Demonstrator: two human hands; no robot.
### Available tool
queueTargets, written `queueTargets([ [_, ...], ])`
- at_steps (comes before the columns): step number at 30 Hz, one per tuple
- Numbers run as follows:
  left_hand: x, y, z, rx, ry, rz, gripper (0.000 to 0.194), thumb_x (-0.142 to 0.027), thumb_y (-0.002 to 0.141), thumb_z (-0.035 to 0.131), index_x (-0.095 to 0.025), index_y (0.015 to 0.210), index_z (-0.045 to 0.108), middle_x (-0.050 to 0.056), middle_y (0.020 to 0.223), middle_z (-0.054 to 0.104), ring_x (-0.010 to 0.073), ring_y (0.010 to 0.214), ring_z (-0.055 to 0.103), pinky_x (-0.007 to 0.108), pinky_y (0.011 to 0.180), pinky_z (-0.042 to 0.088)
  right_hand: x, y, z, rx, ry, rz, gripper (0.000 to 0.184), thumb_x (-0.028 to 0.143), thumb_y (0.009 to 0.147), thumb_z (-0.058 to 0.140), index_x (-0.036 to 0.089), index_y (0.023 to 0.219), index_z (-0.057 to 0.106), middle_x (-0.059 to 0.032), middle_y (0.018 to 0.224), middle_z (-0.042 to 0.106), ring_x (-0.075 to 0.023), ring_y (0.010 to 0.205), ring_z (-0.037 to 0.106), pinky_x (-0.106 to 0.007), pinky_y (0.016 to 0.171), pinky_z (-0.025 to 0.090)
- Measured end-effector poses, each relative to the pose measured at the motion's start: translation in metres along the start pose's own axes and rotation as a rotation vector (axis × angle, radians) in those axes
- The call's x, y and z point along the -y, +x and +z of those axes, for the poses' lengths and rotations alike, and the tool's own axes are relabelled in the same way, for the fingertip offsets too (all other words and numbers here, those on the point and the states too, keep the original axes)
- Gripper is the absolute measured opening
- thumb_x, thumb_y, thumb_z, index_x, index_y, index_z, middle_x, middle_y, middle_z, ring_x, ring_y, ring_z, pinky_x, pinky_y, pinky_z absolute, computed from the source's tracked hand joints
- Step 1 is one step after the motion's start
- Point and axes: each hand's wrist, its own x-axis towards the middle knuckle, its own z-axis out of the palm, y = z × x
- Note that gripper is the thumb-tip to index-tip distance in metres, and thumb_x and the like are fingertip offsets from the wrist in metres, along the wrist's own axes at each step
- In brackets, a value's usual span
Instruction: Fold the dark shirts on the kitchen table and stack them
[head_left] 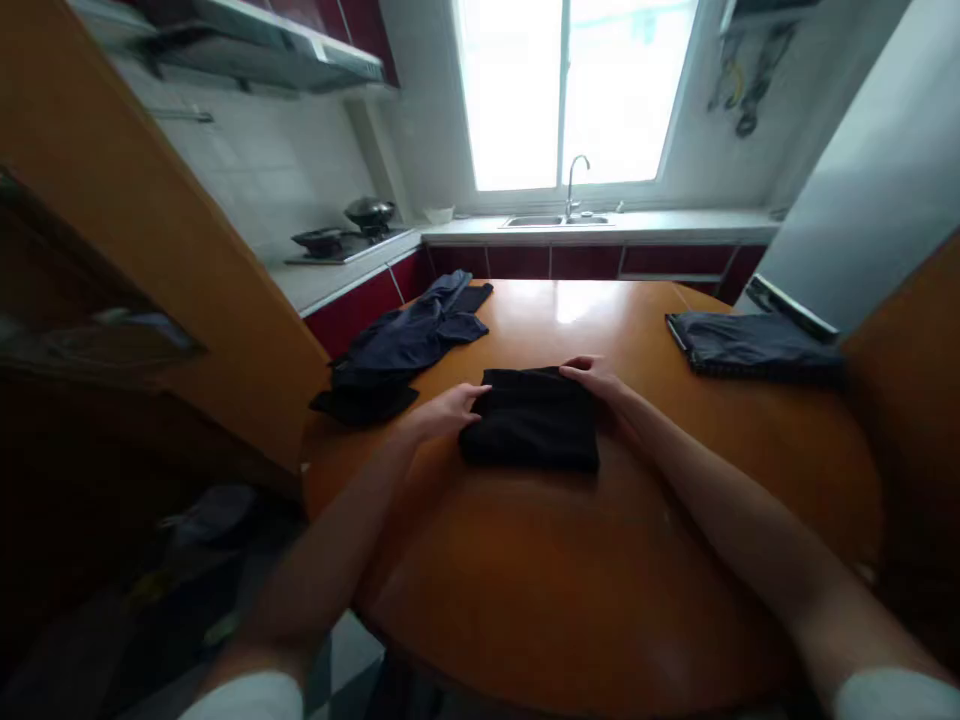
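Note:
A black garment (pixel 536 425), folded into a flat rectangle, lies on the brown wooden table (pixel 570 580) in front of me. What kind of garment it is, I cannot make out. My left hand (pixel 454 407) grips its left edge, with the thumb and fingers closed at the cloth. At the far right corner, my right hand (pixel 589 374) pinches the fabric, some of its fingertips hidden. Both forearms reach in from the bottom of the view.
Loose dark clothes (pixel 412 335) lie heaped at the table's far left. On the right is a stack of folded dark clothes (pixel 750 340). Beyond the table are a counter with a sink (pixel 536 220), a stove with a wok (pixel 369 212), and a tall pale appliance (pixel 877 170) at right.

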Motion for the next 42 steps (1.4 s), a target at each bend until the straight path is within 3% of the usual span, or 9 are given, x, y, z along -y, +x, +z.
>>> queueTargets([
  [6,-0.030,0.013,0.020,-0.410,0.069,0.186,0.048,-0.031,0.096,0.052,-0.017,0.141,0.057,0.012,0.142,0.056,0.0258,0.135,0.050,0.039,0.117,0.035,0.002,0.001,0.000,-0.031,-0.004,-0.022,0.031,0.040,0.077,0.077,0.015,0.096,0.077,-0.0072,0.091,0.077,-0.0178,0.081,0.069,-0.026,0.072,0.053],
  [12,-0.056,0.005,0.049,0.058,0.260,0.186,0.077,-0.064,0.098,0.037,-0.021,0.161,0.023,0.010,0.168,0.011,0.0330,0.156,0.004,0.057,0.122,0.009,0.000,-0.002,0.004,-0.133,0.019,0.004,0.042,0.038,0.075,0.080,0.012,0.107,0.073,-0.0099,0.092,0.077,-0.0186,0.079,0.070,-0.025,0.067,0.054],
  [16,-0.052,-0.002,0.040,0.144,0.300,0.122,0.088,-0.072,0.096,0.032,-0.018,0.162,0.014,0.013,0.168,0.001,0.0338,0.155,-0.003,0.056,0.122,0.007,-0.002,0.000,0.010,-0.199,-0.020,0.030,0.039,0.036,0.076,0.080,0.012,0.106,0.072,-0.0107,0.093,0.077,-0.0191,0.080,0.071,-0.026,0.068,0.054],
  [21,-0.058,0.027,0.031,0.020,0.291,0.272,0.071,-0.056,0.103,0.029,-0.017,0.161,0.022,0.011,0.169,0.008,0.0262,0.156,0.003,0.049,0.124,0.007,0.014,-0.006,0.010,-0.294,-0.240,0.035,0.039,0.038,0.085,0.071,0.010,0.112,0.070,-0.0142,0.103,0.075,-0.0236,0.090,0.071,-0.033,0.081,0.055],
  [24,-0.060,0.051,0.044,-0.046,0.305,0.290,0.064,-0.048,0.105,0.025,-0.017,0.161,0.022,0.011,0.168,0.015,0.0244,0.156,0.008,0.048,0.124,0.007,0.034,-0.023,0.018,-0.369,-0.501,-0.147,0.033,0.028,0.096,0.051,0.012,0.119,0.069,-0.0155,0.121,0.070,-0.0262,0.114,0.063,-0.037,0.100,0.047],
  [28,-0.056,0.061,0.063,-0.059,0.342,0.223,0.066,-0.047,0.104,0.025,-0.014,0.161,0.018,0.012,0.168,0.015,0.0259,0.156,0.008,0.052,0.124,0.006,0.050,-0.050,0.047,-0.127,-0.796,-0.373,0.045,0.023,0.098,0.039,0.012,0.137,0.059,-0.0148,0.145,0.056,-0.0256,0.139,0.044,-0.041,0.117,0.030],
  [34,-0.047,0.053,0.061,-0.080,0.330,0.016,0.068,-0.048,0.102,0.024,-0.013,0.161,0.021,0.010,0.168,0.010,0.0293,0.156,0.006,0.057,0.123,0.007,0.039,-0.050,0.046,0.027,-0.929,-0.145,0.055,0.038,0.101,0.037,0.012,0.149,0.046,-0.0151,0.160,0.038,-0.0311,0.151,0.023,-0.059,0.121,0.013],
  [39,-0.028,0.052,0.050,-0.110,0.250,-0.142,0.071,-0.053,0.101,0.023,-0.017,0.162,0.016,0.011,0.168,0.011,0.0280,0.156,0.010,0.058,0.123,0.010,0.026,-0.039,0.004,-0.047,-0.808,0.067,0.053,0.039,0.104,0.028,0.013,0.144,0.052,-0.0167,0.157,0.042,-0.0323,0.147,0.034,-0.058,0.117,0.026],
  [42,-0.020,0.052,0.047,-0.112,0.254,-0.128,0.068,-0.051,0.102,0.022,-0.018,0.161,0.018,0.009,0.168,0.014,0.0265,0.156,0.008,0.059,0.123,0.009,0.036,-0.046,-0.002,-0.215,-0.837,0.022,0.050,0.030,0.103,0.030,0.007,0.139,0.056,-0.0204,0.156,0.042,-0.0319,0.148,0.032,-0.054,0.119,0.024],
])
